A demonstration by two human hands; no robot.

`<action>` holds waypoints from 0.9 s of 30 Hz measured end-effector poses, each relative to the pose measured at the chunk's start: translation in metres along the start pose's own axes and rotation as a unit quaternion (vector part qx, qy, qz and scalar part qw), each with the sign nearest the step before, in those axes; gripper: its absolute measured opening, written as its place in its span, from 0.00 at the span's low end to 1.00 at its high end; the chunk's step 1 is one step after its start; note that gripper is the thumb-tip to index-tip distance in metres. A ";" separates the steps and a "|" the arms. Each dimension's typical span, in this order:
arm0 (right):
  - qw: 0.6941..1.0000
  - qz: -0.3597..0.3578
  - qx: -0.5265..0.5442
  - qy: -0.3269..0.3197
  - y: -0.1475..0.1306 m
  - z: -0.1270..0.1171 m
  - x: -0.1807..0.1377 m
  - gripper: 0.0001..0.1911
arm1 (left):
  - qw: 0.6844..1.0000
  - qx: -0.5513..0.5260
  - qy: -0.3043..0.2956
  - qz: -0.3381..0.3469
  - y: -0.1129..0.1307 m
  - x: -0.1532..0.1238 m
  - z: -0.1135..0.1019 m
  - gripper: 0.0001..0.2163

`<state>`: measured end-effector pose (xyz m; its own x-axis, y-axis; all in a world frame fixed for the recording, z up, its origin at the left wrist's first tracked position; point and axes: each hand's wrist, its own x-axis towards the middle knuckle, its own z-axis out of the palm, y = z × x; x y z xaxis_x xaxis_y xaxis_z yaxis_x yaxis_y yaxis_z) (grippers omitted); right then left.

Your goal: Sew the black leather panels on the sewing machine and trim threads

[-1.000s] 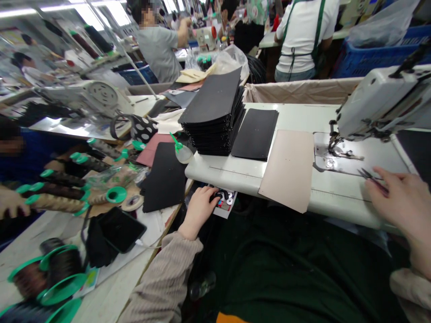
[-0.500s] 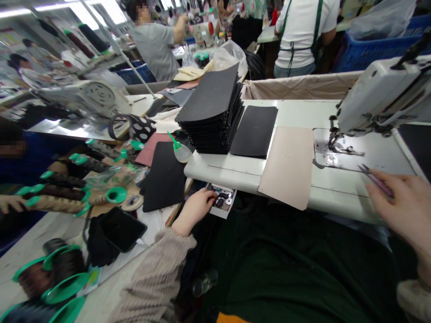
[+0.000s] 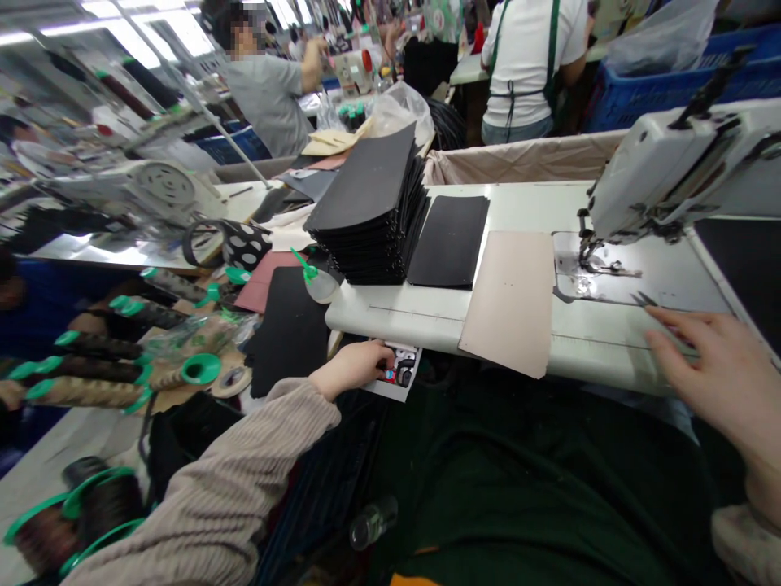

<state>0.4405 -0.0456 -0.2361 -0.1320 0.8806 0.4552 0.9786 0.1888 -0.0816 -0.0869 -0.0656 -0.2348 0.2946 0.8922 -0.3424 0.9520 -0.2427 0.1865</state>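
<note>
My left hand (image 3: 357, 366) is in a small pull-out drawer (image 3: 396, 395) under the table's front edge. Its fingers are bent together among small metal and dark parts (image 3: 403, 370); what they pinch, if anything, is hidden. Over the front right of the sewing table, my right hand (image 3: 711, 358) is closed around small thread snips (image 3: 643, 299), whose two points stick out to the left. A beige panel (image 3: 509, 301) lies left of the presser foot (image 3: 589, 256), overhanging the table edge. Beside it are a flat black panel (image 3: 450, 242) and a tall stack of black panels (image 3: 369, 195).
The sewing machine head (image 3: 659, 175) stands at right. Left are an oil bottle (image 3: 320, 285), thread spools (image 3: 91, 389), a tape roll (image 3: 232, 381) and a polka-dot item (image 3: 244, 244). A clear bottle (image 3: 373, 522) is low by my lap. Co-workers (image 3: 265, 94) are beyond.
The view has shifted slightly, and my left forearm now covers where a phone lay on the side table. My left hand stays in the drawer; my right hand still holds the snips.
</note>
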 end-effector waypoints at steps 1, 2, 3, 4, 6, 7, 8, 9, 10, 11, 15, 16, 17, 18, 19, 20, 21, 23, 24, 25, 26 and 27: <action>1.000 0.000 0.002 -0.001 -0.002 -0.001 0.000 0.29 | 1.000 0.003 -0.009 0.006 0.000 0.001 -0.001 0.09; 1.000 -0.002 0.005 -0.002 -0.004 -0.003 0.001 0.29 | 1.000 0.007 -0.015 0.009 0.000 0.003 -0.003 0.09; 1.000 -0.004 0.011 0.000 -0.006 -0.004 0.001 0.28 | 1.000 0.011 -0.020 0.010 0.000 0.004 -0.004 0.09; 1.000 -0.008 0.017 0.004 -0.009 -0.005 0.001 0.28 | 1.000 0.014 -0.024 0.011 0.000 0.004 -0.004 0.08; 0.999 -0.019 0.036 0.015 -0.016 -0.007 0.002 0.26 | 0.999 0.017 -0.032 0.011 0.000 0.005 -0.006 0.06; 0.998 -0.026 0.045 0.019 -0.020 -0.008 0.003 0.25 | 0.999 0.018 -0.035 0.011 0.001 0.005 -0.007 0.06; 0.998 -0.034 0.055 0.020 -0.025 -0.009 0.004 0.24 | 0.999 0.018 -0.039 0.010 0.001 0.005 -0.008 0.05; 0.997 -0.044 0.067 0.019 -0.030 -0.011 0.005 0.22 | 0.999 0.017 -0.042 0.011 0.002 0.004 -0.010 0.05; 0.995 -0.055 0.082 0.016 -0.037 -0.012 0.006 0.21 | 0.999 0.016 -0.044 0.013 0.002 0.003 -0.013 0.05; 0.993 -0.067 0.099 0.011 -0.044 -0.014 0.007 0.20 | 0.999 0.016 -0.045 0.016 0.002 0.001 -0.016 0.04; 0.980 -0.108 0.168 -0.020 -0.081 -0.019 0.010 0.18 | 0.999 0.030 -0.017 0.029 -0.003 -0.016 -0.039 0.06; 0.975 -0.119 0.185 -0.030 -0.092 -0.019 0.010 0.17 | 0.999 0.040 0.001 0.030 -0.004 -0.022 -0.047 0.07; 0.969 -0.131 0.204 -0.039 -0.104 -0.020 0.009 0.16 | 0.998 0.050 0.022 0.028 -0.004 -0.030 -0.054 0.07; 0.962 -0.143 0.227 -0.049 -0.116 -0.021 0.008 0.16 | 0.997 0.058 0.047 0.023 -0.002 -0.038 -0.061 0.06; 0.953 -0.156 0.254 -0.059 -0.130 -0.023 0.006 0.15 | 0.995 0.060 0.072 0.016 0.003 -0.047 -0.068 0.06; 0.942 -0.166 0.284 -0.067 -0.144 -0.025 0.004 0.15 | 0.994 0.053 0.093 0.008 0.010 -0.055 -0.073 0.07; 0.929 -0.179 0.313 -0.080 -0.159 -0.027 0.001 0.16 | 0.993 0.034 0.110 0.002 0.021 -0.063 -0.076 0.07; 0.906 -0.217 0.348 -0.101 -0.188 -0.033 -0.006 0.21 | 0.993 -0.036 0.116 0.001 0.051 -0.075 -0.077 0.10; 0.899 -0.242 0.351 -0.105 -0.201 -0.034 -0.010 0.23 | 0.991 -0.087 0.106 0.006 0.069 -0.077 -0.074 0.10; 0.894 -0.265 0.346 -0.109 -0.212 -0.035 -0.013 0.25 | 0.986 -0.143 0.088 0.013 0.087 -0.077 -0.070 0.10; 0.891 -0.282 0.336 -0.114 -0.220 -0.035 -0.016 0.26 | 0.975 -0.206 0.077 0.025 0.103 -0.073 -0.063 0.09; 0.891 -0.292 0.326 -0.123 -0.225 -0.033 -0.017 0.25 | 0.958 -0.272 0.078 0.035 0.118 -0.068 -0.055 0.09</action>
<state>0.2281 -0.1179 -0.1961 -0.6974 0.6038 0.3861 0.4439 0.7868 -0.4287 0.0009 -0.1336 -0.1386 0.2999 0.9372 -0.1779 0.7331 -0.1071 0.6717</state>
